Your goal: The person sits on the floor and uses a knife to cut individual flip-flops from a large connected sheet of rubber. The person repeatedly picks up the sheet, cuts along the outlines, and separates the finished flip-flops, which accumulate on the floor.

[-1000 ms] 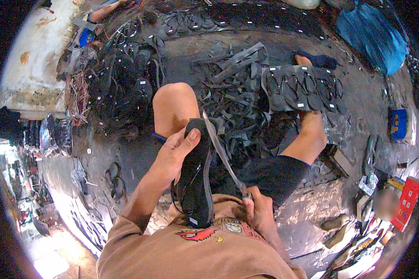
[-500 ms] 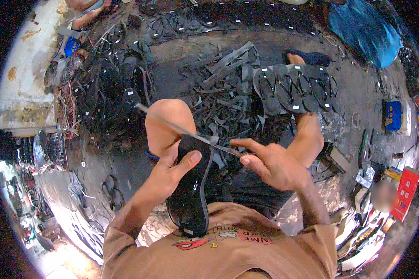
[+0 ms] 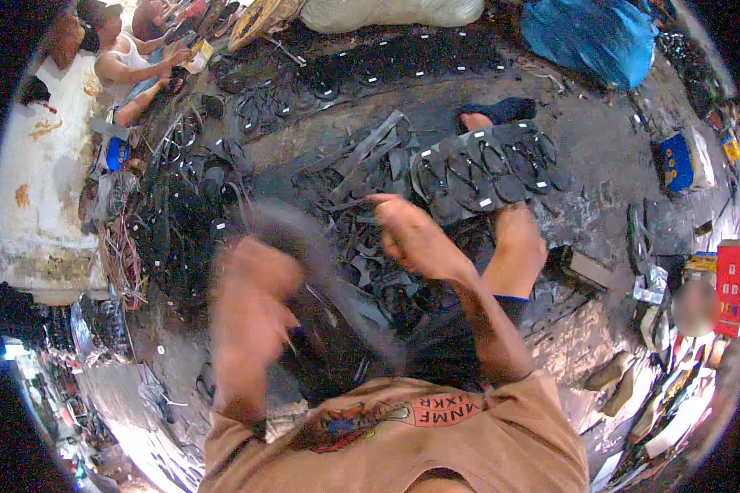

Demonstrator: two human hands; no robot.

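Observation:
A black sandal (image 3: 337, 279), smeared by motion, is in my left hand (image 3: 255, 275) over my lap, and the hand's fingers are blurred too. My right hand (image 3: 419, 238) is closed, its fingers curled, above a heap of dark rubber offcuts (image 3: 378, 246). A thin knife was in it a moment earlier; now its blade is barely visible beside the fingertips. Just beyond my right hand, a row of black flip-flops (image 3: 485, 168) with small white labels lies by my right leg.
Dark sandals and straps (image 3: 181, 222) are piled at left, beside a pale stained wall (image 3: 49, 181). More labelled flip-flops (image 3: 370, 70) line the far floor. A blue plastic bag (image 3: 588, 41) and a red box (image 3: 730, 287) stand at right. Another person (image 3: 127, 62) sits far left.
My left hand has swung the sandal outward, away from the blade, blurring it. My right hand has moved up and left. The head view has shifted, bringing another person into sight.

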